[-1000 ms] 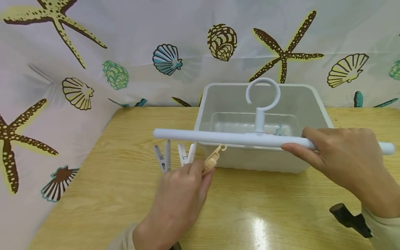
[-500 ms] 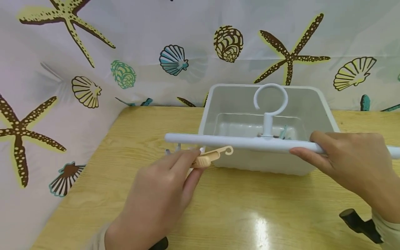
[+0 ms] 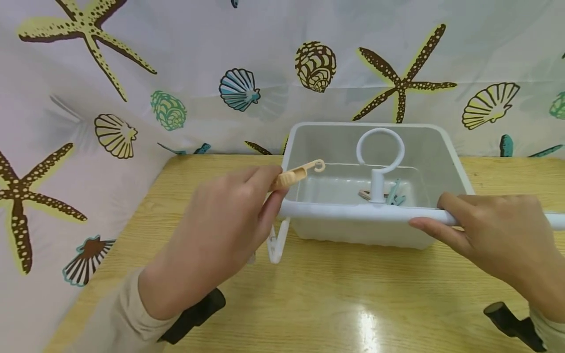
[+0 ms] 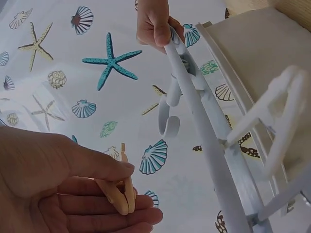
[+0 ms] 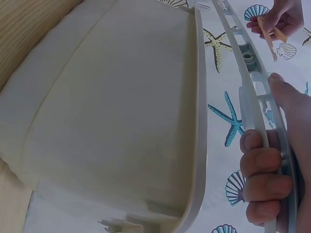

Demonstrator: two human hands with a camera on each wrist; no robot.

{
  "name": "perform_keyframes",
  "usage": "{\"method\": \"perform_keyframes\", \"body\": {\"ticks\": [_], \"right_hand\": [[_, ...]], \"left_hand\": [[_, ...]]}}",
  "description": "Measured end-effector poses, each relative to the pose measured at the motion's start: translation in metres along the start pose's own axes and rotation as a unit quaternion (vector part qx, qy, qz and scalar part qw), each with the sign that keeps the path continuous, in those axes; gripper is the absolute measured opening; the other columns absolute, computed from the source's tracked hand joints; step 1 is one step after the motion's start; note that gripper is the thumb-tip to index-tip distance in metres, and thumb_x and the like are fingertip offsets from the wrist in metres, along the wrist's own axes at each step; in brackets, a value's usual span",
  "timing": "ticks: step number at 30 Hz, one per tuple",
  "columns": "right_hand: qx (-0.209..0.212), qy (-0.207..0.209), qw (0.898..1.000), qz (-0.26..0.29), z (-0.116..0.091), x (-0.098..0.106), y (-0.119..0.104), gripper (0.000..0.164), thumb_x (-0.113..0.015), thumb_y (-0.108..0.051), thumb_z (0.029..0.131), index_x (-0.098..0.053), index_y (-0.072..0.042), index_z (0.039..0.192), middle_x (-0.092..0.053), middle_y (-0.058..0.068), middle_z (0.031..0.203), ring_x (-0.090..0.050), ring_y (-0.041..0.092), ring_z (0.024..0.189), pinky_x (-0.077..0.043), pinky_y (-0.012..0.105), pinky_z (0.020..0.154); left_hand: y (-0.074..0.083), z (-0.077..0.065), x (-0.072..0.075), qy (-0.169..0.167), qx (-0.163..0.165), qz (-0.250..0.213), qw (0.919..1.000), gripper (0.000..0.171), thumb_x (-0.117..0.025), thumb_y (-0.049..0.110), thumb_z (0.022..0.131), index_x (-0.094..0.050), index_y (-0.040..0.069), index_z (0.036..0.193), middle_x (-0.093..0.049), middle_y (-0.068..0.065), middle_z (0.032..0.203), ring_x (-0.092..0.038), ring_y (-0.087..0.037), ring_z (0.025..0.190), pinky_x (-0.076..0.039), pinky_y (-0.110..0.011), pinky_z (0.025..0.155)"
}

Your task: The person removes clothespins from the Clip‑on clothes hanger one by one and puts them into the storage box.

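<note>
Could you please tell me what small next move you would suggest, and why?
Probably move the left hand rightward over the bin and release the beige peg: in the head view it overlaps the bin's left side, a teal peg lies inside, and the right hand holds the hanger.

The head view looks forward and down into the bin (image 3: 362,231); nearer, the wrist views look along its front from opposite ends, sharing the hanger (image 3: 335,211).
</note>
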State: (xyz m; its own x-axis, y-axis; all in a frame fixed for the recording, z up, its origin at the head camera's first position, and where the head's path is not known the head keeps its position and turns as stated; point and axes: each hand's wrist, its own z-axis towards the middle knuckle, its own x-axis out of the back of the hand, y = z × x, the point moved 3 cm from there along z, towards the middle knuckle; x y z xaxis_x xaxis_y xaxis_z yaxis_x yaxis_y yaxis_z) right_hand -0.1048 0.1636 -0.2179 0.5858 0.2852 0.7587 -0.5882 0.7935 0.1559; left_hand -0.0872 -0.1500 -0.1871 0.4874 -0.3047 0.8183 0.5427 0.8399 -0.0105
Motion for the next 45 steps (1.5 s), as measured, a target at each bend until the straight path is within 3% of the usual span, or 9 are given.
{"method": "perform_keyframes", "body": {"ticks": [5, 12, 19, 26, 29, 36, 45], "right_hand": [[0.001, 0.009, 1.0, 0.0, -0.002, 0.0, -0.001, 0.064, -0.021, -0.074, 0.092, -0.035, -0.018, 0.063, -0.02, -0.013, 0.047, -0.015, 0.005, 0.038, -0.01, 0.026, 0.038], [-0.004, 0.011, 1.0, 0.0, -0.006, 0.003, 0.002, 0.064, -0.021, -0.074, 0.092, -0.035, -0.018, 0.063, -0.022, -0.013, 0.048, -0.016, 0.005, 0.039, -0.01, 0.026, 0.038], [0.006, 0.022, 1.0, 0.001, -0.008, 0.004, 0.002, 0.063, -0.022, -0.073, 0.092, -0.034, -0.018, 0.063, -0.02, -0.014, 0.048, -0.014, 0.003, 0.04, -0.009, 0.025, 0.038], [0.014, 0.025, 1.0, 0.006, -0.01, 0.006, 0.003, 0.062, -0.023, -0.072, 0.093, -0.034, -0.019, 0.063, -0.019, -0.015, 0.05, -0.014, 0.001, 0.041, -0.009, 0.024, 0.039], [0.014, 0.03, 0.999, 0.007, -0.011, 0.008, 0.004, 0.061, -0.024, -0.071, 0.093, -0.034, -0.019, 0.063, -0.02, -0.016, 0.05, -0.014, 0.0, 0.041, -0.009, 0.023, 0.04], [0.015, 0.035, 0.999, 0.012, -0.014, 0.011, 0.004, 0.061, -0.025, -0.071, 0.093, -0.033, -0.02, 0.062, -0.019, -0.016, 0.051, -0.014, 0.0, 0.041, -0.009, 0.022, 0.04], [0.019, 0.044, 0.999, 0.014, -0.016, 0.012, 0.007, 0.06, -0.026, -0.071, 0.093, -0.033, -0.02, 0.062, -0.02, -0.017, 0.052, -0.015, -0.001, 0.042, -0.009, 0.021, 0.04]], "left_hand": [[0.011, 0.021, 0.023, -0.009, -0.009, -0.019, 0.9997, 0.005, -0.061, 0.006, 0.091, -0.061, 0.008, 0.086, -0.052, 0.003, 0.067, -0.041, -0.012, 0.054, -0.033, -0.026, 0.044], [0.004, 0.043, 0.025, -0.067, -0.007, -0.05, 0.9964, 0.013, -0.065, 0.005, 0.09, -0.059, 0.005, 0.078, -0.049, -0.001, 0.061, -0.038, -0.016, 0.054, -0.032, -0.028, 0.048], [-0.013, 0.064, 0.011, -0.125, -0.003, -0.067, 0.9899, 0.008, -0.064, 0.005, 0.09, -0.064, 0.002, 0.083, -0.063, -0.006, 0.073, -0.046, -0.018, 0.059, -0.041, -0.031, 0.055], [-0.028, 0.081, 0.002, -0.139, -0.037, -0.063, 0.9877, 0.011, -0.062, 0.006, 0.091, -0.061, 0.001, 0.082, -0.05, -0.005, 0.065, -0.042, -0.018, 0.059, -0.037, -0.033, 0.056], [-0.031, 0.088, -0.004, -0.15, -0.055, -0.071, 0.9846, 0.012, -0.063, 0.006, 0.091, -0.06, 0.001, 0.081, -0.052, -0.005, 0.065, -0.042, -0.017, 0.058, -0.037, -0.032, 0.056], [-0.036, 0.093, -0.023, -0.186, -0.067, -0.075, 0.9773, 0.01, -0.067, 0.008, 0.09, -0.066, -0.002, 0.09, -0.065, -0.009, 0.076, -0.053, -0.018, 0.06, -0.046, -0.031, 0.059], [-0.047, 0.093, -0.043, -0.223, -0.079, -0.067, 0.9694, 0.009, -0.066, 0.009, 0.09, -0.066, 0.003, 0.084, -0.061, -0.004, 0.069, -0.049, -0.015, 0.058, -0.043, -0.03, 0.057]]}}
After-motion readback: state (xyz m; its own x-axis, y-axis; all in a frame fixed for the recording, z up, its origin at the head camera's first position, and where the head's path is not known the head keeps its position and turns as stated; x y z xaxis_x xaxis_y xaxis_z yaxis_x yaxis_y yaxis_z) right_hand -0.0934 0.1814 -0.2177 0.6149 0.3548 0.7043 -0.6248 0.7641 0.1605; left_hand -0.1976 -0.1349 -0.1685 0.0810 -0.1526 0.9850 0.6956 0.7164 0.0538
